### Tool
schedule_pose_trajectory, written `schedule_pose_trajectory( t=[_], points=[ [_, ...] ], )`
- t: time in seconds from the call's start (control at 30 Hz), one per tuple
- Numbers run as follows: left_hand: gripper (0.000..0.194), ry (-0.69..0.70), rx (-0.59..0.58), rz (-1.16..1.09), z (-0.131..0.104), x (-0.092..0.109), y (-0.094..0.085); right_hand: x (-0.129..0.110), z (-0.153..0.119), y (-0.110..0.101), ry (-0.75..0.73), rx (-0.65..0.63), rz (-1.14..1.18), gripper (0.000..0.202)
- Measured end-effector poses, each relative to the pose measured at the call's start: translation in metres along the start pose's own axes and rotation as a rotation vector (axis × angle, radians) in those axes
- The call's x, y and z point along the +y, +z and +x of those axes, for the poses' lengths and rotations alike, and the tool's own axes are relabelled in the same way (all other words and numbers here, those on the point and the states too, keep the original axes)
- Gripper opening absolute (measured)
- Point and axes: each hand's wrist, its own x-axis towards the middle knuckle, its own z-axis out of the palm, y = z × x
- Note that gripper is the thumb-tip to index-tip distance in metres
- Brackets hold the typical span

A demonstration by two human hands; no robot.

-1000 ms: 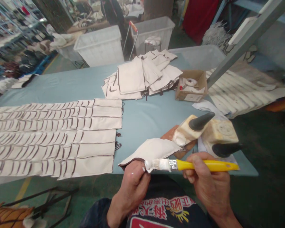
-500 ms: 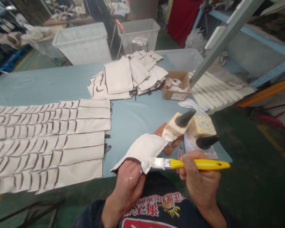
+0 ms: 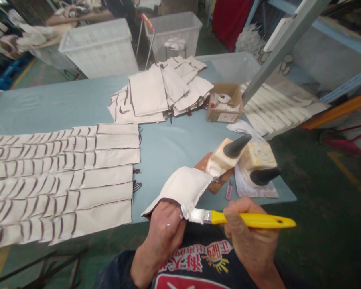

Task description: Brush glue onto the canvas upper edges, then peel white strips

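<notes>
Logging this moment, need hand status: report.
Left hand: gripping cream fabric piece. Right hand: holding yellow-handled brush, bristles at fabric's edge. Pink snips and two glue-smeared containers nearby, not between hands.

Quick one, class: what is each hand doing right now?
Left hand: closed, gripping the dark-edged cream fabric piece.
Right hand: closed around the yellow-handled brush, its bristles at the fabric's edge.

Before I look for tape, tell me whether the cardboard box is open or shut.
Open: nothing covers the top of the cardboard box, and a white roll is visible inside.
</notes>
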Motion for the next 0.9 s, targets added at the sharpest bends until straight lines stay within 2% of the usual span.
schedule_pose_trajectory(
  t=[0.1, 0.23, 0.47, 0.6, 0.67, 0.73, 0.83, 0.9],
  points=[
    [0.023, 0.004, -0.003, 0.005, 0.000, -0.001, 0.001, -0.005, 0.003, 0.000, 0.000, 0.014, 0.024, 0.044],
    [0.024, 0.034, -0.032, 0.022, 0.000, -0.001, 0.003, -0.004, 0.021, -0.008, -0.006, 0.071, -0.100, 0.049],
    [0.022, 0.039, -0.112, 0.020, -0.001, 0.000, 0.005, -0.001, 0.042, -0.004, 0.155, -0.259, -0.183, 0.049],
    [0.026, 0.042, -0.106, -0.044, 0.000, 0.001, 0.006, -0.008, 0.047, 0.008, 0.226, -0.387, -0.100, 0.050],
    [0.026, 0.039, -0.095, -0.078, 0.000, 0.002, 0.007, -0.011, 0.049, 0.013, 0.260, -0.412, -0.032, 0.052],
    [0.023, 0.018, -0.067, -0.088, 0.000, 0.003, 0.007, -0.010, 0.050, 0.015, 0.262, -0.351, 0.021, 0.054],
    [0.023, -0.068, -0.013, -0.109, -0.003, 0.005, 0.006, -0.004, 0.049, 0.015, 0.199, -0.144, 0.046, 0.055],
    [0.027, -0.137, 0.009, -0.158, -0.005, 0.006, 0.005, 0.001, 0.044, 0.014, 0.142, -0.060, 0.039, 0.054]
  ],
)
